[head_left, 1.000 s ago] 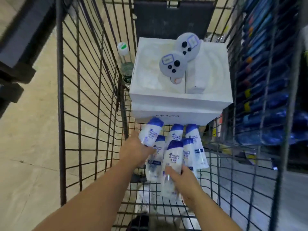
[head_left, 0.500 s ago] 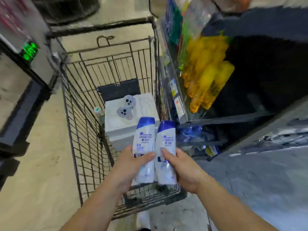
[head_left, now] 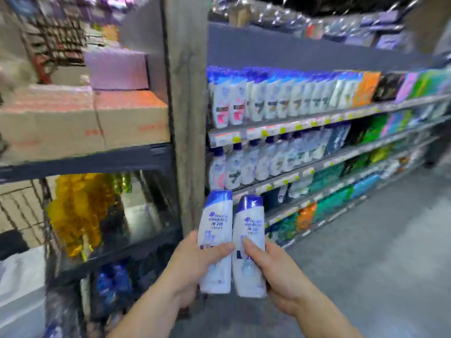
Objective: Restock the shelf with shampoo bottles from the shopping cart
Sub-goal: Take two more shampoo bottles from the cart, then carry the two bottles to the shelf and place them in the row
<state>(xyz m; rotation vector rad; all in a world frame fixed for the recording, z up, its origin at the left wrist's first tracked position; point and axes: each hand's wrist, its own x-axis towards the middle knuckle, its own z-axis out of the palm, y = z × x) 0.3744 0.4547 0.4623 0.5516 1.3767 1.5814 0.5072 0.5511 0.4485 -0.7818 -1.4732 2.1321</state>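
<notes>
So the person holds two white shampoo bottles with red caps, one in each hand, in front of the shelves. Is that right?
Not quite: the caps are blue, not red, as the head view shows. The left hand holds one white shampoo bottle and the right hand the other, in front of the shelves.

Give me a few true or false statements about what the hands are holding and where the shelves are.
1. Each hand holds one shampoo bottle. True: left hand holds the left bottle, right hand the right bottle.
2. The bottle caps are green. False: they are blue.
3. The bottles are held upright, caps up. True.
4. The stocked shampoo shelves are to the left of the hands. False: they are up and to the right.
5. The bottles already rest on a shelf. False: they are held in the air.
</notes>
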